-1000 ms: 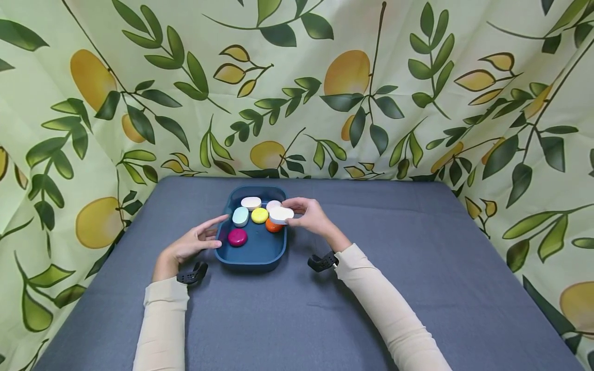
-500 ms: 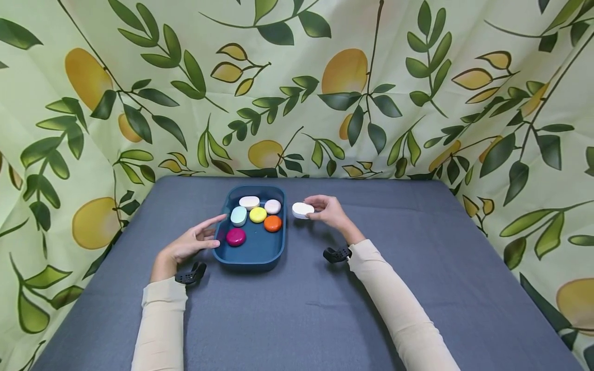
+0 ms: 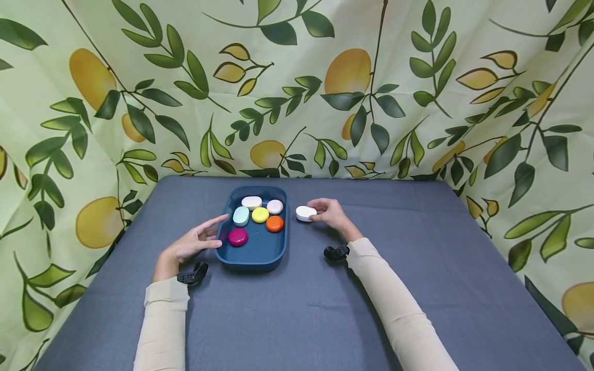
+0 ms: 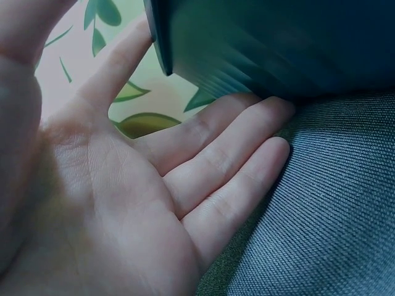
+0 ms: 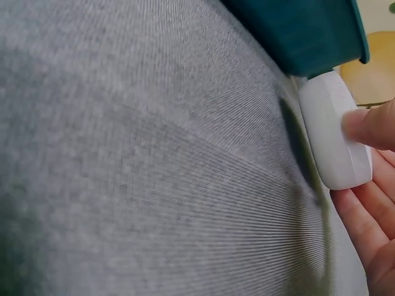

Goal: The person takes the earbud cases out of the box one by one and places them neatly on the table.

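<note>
My right hand pinches a white oval soap bar between thumb and fingers, just right of the blue bin. In the right wrist view the thumb lies on one face of the soap, with fingers beneath, close over the cloth. My left hand rests at the bin's left side, fingers extended, thumb and index finger at the rim. In the left wrist view its other fingers reach under the bin's wall, and the palm is bare.
Inside the bin lie several soaps: cream, pale blue, yellow, pale pink, orange and magenta. Grey cloth covers the table. A leaf-patterned curtain hangs behind.
My right hand has carried the white soap bar from over the bin's right edge out to the right, then lowered it towards the cloth. The left hand has stayed at the bin.
</note>
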`<state>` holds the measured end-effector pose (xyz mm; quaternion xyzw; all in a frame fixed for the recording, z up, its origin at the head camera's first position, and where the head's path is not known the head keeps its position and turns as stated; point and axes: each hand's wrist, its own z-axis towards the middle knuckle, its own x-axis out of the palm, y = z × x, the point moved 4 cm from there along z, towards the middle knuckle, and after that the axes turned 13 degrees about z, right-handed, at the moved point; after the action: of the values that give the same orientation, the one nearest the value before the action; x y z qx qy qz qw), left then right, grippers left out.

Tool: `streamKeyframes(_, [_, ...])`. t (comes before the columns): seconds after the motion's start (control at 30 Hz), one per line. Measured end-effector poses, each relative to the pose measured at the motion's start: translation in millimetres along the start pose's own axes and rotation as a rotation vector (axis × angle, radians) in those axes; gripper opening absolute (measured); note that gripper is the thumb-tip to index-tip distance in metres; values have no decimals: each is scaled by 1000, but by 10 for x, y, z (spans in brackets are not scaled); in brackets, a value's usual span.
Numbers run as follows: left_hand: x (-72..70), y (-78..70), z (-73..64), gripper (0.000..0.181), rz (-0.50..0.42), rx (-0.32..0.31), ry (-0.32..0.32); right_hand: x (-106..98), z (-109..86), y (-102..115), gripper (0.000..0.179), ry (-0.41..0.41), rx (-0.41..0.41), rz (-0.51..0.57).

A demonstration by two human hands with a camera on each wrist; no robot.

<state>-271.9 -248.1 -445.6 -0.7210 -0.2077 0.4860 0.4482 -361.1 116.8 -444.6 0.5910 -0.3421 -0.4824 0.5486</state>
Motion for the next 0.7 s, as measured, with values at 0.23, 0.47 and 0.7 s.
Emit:
streamKeyframes(0.23, [-1,-9,-5,74,-9,-4,2,28,47,-52,41,0,-4,-6])
streamKeyframes(0.47, [5,-13,-11,73,-10,-6,1,52,33,-45,42,-4,-3,-9])
streamKeyframes(0.7, [-3,-10,-8,73,0,-4,1,41,-4,16,46,-20,-8,13])
